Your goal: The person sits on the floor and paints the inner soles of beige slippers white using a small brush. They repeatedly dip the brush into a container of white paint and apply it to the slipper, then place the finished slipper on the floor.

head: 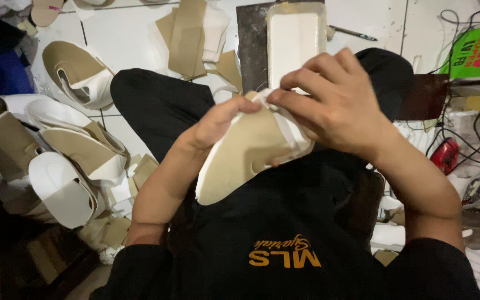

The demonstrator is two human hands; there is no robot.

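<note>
I hold an unfinished sandal (240, 155) over my lap, its tan insole facing up and its white edge around it. My left hand (215, 125) grips the sandal from the left side, thumb lying across the insole. My right hand (334, 105) is curled over the toe end, fingertips pressing a white strap (284, 125) down onto the sole. Most of the strap is hidden under my right fingers.
A pile of similar tan and white sandals (68, 150) lies on the floor at my left. Tan cut pieces (187, 36) and a white tray (295, 36) on a dark board sit ahead. A red tool (445, 155) and cables lie at the right.
</note>
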